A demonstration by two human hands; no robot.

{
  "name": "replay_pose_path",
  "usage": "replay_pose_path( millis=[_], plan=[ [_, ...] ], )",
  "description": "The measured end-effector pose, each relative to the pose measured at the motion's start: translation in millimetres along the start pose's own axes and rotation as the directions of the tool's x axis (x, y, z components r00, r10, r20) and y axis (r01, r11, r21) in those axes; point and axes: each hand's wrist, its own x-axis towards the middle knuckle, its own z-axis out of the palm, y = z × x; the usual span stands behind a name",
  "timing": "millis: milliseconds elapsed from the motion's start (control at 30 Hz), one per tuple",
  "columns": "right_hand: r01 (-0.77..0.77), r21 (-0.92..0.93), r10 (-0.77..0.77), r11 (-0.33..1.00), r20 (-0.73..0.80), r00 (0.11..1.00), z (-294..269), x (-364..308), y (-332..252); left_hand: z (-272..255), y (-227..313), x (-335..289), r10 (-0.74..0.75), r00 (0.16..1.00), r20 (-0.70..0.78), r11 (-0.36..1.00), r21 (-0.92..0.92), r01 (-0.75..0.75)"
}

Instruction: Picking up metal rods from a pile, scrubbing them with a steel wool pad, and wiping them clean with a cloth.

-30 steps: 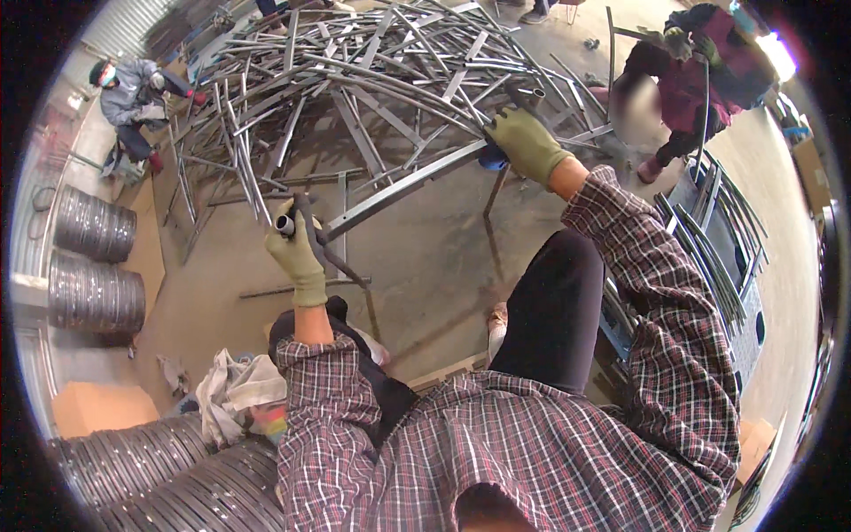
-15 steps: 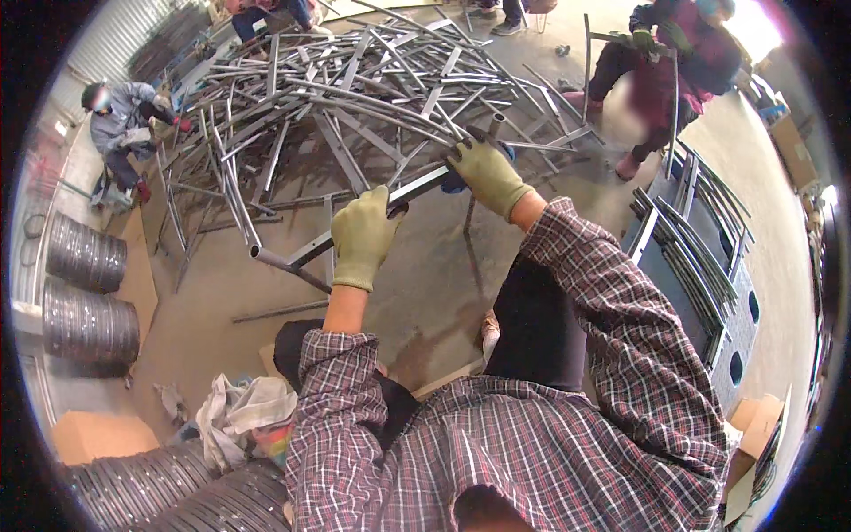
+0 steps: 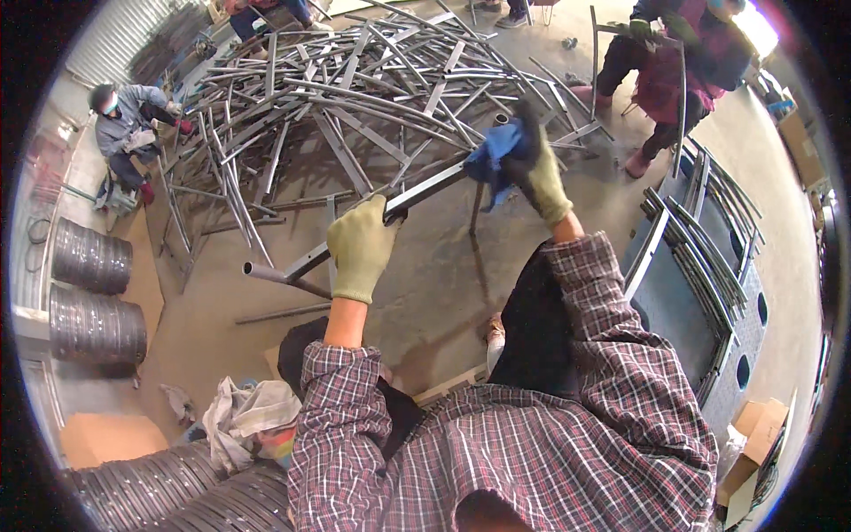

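My left hand [image 3: 362,248], in a yellow-green knit glove, is closed around the crossbar of a grey metal tube frame [image 3: 432,188]. The bar slants up to the right, and an open round tube end [image 3: 259,269] juts out at its lower left. My right hand [image 3: 542,182], gloved alike with a dark palm and partly blurred, is closed on a blue cloth [image 3: 495,158] at the bar's upper right end. Another round tube end [image 3: 502,119] shows just beyond the cloth.
A large tangled heap of metal frames [image 3: 355,80] lies ahead. At right, a blue-grey platform [image 3: 660,293] carries stacked tubes [image 3: 696,253]. Black coils [image 3: 93,257] stand at left. Co-workers sit at the far left [image 3: 128,133] and far right [image 3: 678,71], the latter handling a frame.
My right hand has shifted right along the frame, and the blue cloth, mostly hidden before, now shows in it. My left hand keeps its hold on the bar.
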Motion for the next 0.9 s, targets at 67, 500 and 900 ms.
replay_pose_path(
  millis=[67,500,900],
  plan=[
    [-0.075,0.07,0.073,0.995,0.026,0.997,15.9,5.7,24.9,1.5,3.1,1.3,-0.017,1.0,0.012,1.0,-0.002,0.017],
    [-0.451,-0.157,0.477,0.879,0.336,0.812,36.7,-20.9,106.2,-10.3,-10.3,2.5,-0.031,0.999,-0.009,0.999,0.035,0.031],
    [-0.129,0.061,0.114,0.99,0.207,0.972,42.9,-0.3,0.3,-57.1,-41.6,-21.6,-0.101,0.977,-0.19,0.947,-0.319,0.036]
  ],
)
